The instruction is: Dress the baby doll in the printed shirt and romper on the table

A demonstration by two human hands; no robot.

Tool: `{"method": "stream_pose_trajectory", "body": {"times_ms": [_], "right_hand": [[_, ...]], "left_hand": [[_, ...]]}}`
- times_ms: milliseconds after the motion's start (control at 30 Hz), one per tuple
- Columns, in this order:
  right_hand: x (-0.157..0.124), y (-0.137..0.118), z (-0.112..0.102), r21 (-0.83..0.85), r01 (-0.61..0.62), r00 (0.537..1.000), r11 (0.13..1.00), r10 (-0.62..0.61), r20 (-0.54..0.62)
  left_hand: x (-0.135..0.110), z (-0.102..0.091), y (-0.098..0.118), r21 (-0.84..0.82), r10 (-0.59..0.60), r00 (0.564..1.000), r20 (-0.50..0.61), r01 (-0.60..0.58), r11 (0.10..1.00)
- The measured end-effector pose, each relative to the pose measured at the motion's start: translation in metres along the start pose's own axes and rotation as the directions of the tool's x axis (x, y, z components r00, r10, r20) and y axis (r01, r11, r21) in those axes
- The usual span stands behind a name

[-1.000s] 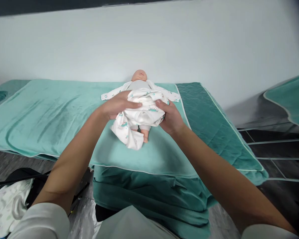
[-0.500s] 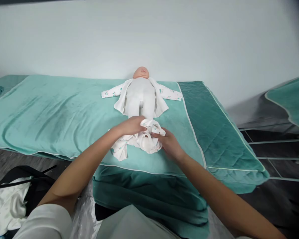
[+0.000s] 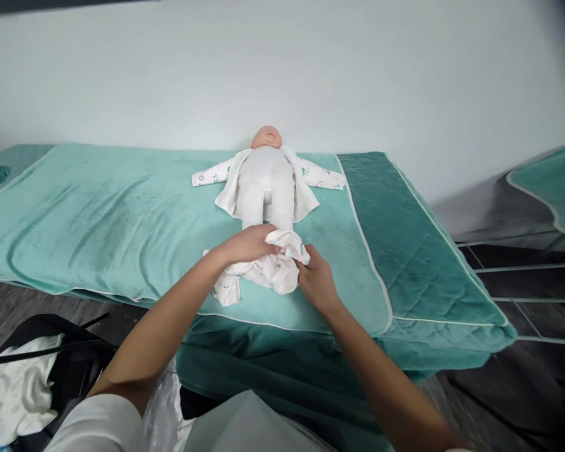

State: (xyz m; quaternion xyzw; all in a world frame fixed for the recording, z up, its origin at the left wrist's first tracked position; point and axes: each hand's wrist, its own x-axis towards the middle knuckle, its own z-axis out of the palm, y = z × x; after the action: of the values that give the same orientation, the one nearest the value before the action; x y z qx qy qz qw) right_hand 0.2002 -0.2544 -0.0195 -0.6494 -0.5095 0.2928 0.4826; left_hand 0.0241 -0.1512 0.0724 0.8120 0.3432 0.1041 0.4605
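Note:
A baby doll point(image 3: 266, 182) lies on its back on a teal towel point(image 3: 122, 220), head toward the wall. Its white printed top lies spread open under it, sleeves out to both sides. Bunched at the doll's feet are white printed baby trousers point(image 3: 268, 267). My left hand point(image 3: 245, 245) grips the bunched fabric from the left, fingers curled over it. From the right side my right hand point(image 3: 313, 279) pinches the same fabric. The doll's lower legs are hidden behind the cloth and my hands.
The towel covers a padded bed point(image 3: 287, 370) against a pale wall. A darker quilted teal cover point(image 3: 405, 238) lies to the right. White clothes point(image 3: 14, 389) rest on a black bag on the floor at lower left. Another teal-covered bed point(image 3: 555, 188) shows at far right.
A second ago both hands held the bunched trousers over the doll's belly. They have pulled the fabric down to the doll's feet, which leaves its torso and thighs uncovered.

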Motion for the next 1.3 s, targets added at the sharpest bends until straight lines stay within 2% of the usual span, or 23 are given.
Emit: {"method": "stream_pose_trajectory", "body": {"times_ms": [100, 200, 300, 367, 433, 533, 667, 867, 967, 1067, 1167, 1233, 1300], "right_hand": [[0.002, 0.006, 0.001, 0.165, -0.024, 0.998, 0.986, 0.033, -0.048], [0.009, 0.012, 0.005, 0.344, -0.016, 0.995, 0.939, 0.050, -0.090], [0.018, 0.015, 0.009, 0.393, 0.024, 0.989, 0.919, 0.036, -0.145], [0.025, 0.017, 0.012, 0.402, 0.060, 0.978, 0.914, 0.026, -0.205], [0.032, 0.017, 0.014, 0.380, 0.102, 0.964, 0.919, 0.003, -0.264], [0.044, 0.019, 0.015, 0.242, 0.178, 0.938, 0.954, -0.090, -0.334], [0.060, 0.021, 0.011, 0.091, 0.229, 0.925, 0.969, -0.188, -0.330], [0.083, 0.014, 0.001, -0.006, 0.254, 0.940, 0.967, -0.248, -0.234], [0.095, 0.011, -0.001, 0.028, 0.246, 0.952, 0.969, -0.236, -0.192], [0.107, 0.013, -0.002, 0.070, 0.240, 0.959, 0.968, -0.226, -0.171], [0.118, 0.018, -0.003, 0.106, 0.212, 0.970, 0.971, -0.197, -0.140], [0.123, 0.021, -0.005, 0.189, 0.169, 0.983, 0.967, -0.152, -0.100], [0.125, 0.022, -0.007, 0.314, 0.121, 0.992, 0.942, -0.103, -0.073]], "left_hand": [[-0.004, -0.003, 0.003, -0.101, -0.034, 0.998, 0.054, 0.040, 0.994], [-0.006, -0.009, 0.005, -0.187, -0.016, 0.995, 0.095, 0.033, 0.982], [-0.007, -0.017, 0.004, -0.307, 0.036, 0.980, 0.195, 0.026, 0.951], [-0.006, -0.022, 0.003, -0.348, 0.069, 0.976, 0.205, 0.007, 0.937], [-0.003, -0.025, 0.003, -0.305, 0.079, 0.987, 0.141, -0.033, 0.952], [0.005, -0.025, 0.004, -0.159, 0.089, 0.995, -0.041, -0.094, 0.983], [0.017, -0.021, 0.006, -0.005, 0.074, 0.967, -0.246, -0.078, 0.997], [0.030, -0.014, 0.005, 0.320, 0.086, 0.921, -0.379, 0.043, 0.946], [0.037, -0.013, 0.003, 0.368, 0.085, 0.902, -0.424, 0.086, 0.926], [0.044, -0.015, 0.000, 0.247, 0.049, 0.887, -0.459, 0.074, 0.966], [0.046, -0.022, -0.006, -0.027, -0.049, 0.892, -0.450, 0.041, 0.999], [0.043, -0.030, -0.012, -0.248, -0.140, 0.916, -0.375, 0.047, 0.968], [0.038, -0.037, -0.020, -0.453, -0.168, 0.952, -0.257, 0.035, 0.891]]}}
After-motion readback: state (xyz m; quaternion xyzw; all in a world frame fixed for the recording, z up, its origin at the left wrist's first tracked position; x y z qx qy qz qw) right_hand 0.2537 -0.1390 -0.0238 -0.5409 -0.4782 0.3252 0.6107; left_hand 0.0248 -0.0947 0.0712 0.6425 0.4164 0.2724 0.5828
